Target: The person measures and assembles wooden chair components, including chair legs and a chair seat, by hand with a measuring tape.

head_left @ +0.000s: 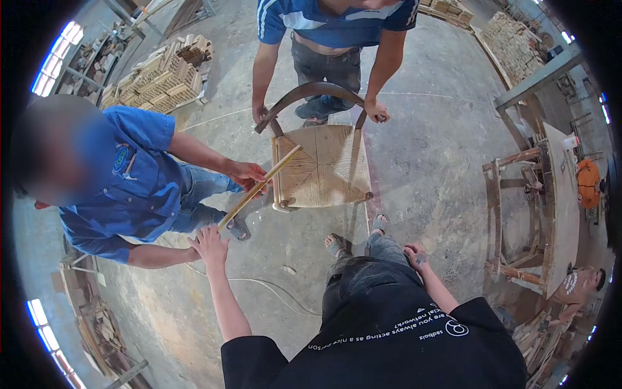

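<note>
My left hand (210, 246) reaches forward, fingers stretched and slightly spread, fingertips at the lower end of a long, thin yellowish measuring strip (259, 187). A co-worker in a blue shirt grips the strip's middle with one hand (247, 174); that person's other hand is mostly hidden behind mine. The strip's upper end lies over the woven seat (334, 165) of a wooden chair with a curved dark backrest (311, 91). My right hand (416, 253) rests beside my right knee, fingers loosely extended and partly turned from view, with a grey patch on its back.
A second person (337, 26) stands behind the chair, both hands on its arm ends. Stacked wood pieces (162, 78) lie at the back left. A wooden workbench (557, 194) stands at the right, with another person (576, 288) near it. A thin cable (272, 285) crosses the concrete floor.
</note>
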The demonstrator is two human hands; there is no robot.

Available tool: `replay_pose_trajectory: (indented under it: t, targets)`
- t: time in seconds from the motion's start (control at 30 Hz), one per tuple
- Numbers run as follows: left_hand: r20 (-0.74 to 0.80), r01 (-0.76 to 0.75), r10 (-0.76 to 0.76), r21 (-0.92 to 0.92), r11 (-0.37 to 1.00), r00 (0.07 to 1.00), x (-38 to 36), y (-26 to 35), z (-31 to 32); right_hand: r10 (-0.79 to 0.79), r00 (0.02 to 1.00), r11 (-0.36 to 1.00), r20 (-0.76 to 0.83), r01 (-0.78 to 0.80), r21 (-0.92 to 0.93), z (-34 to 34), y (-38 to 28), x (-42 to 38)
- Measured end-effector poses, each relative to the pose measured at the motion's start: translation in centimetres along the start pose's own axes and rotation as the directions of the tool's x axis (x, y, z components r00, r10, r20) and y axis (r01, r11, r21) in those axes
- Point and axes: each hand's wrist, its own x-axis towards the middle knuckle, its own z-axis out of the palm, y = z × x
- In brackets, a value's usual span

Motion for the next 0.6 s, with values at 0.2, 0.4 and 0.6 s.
replay_pose_trajectory:
  t: [0.2, 0.4, 0.6]
  targets:
    - [0.104, 0.019, -0.019, -0.004, 1.0, 0.994, 2.3, -0.5, 0.8, 0.036, 0.998, 0.991, -0.057, -0.028, 0.131, 1.2, 3.0, -0.3]
    - [0.022, 0.066, -0.068, 0.053, 0.996, 0.997, 1.6, -0.2, 0.1, 0.013, 0.998, 0.985, -0.068, -0.001, 0.175, 2.3, 3.8, 0.7]
    - [0.08, 0.11, -0.101, -0.106, 0.988, 0.992, 0.4, -1.4, -1.1, 0.056, 0.998, 0.985, -0.039, -0.049, 0.163, 2.4, 0.8, 0.7]
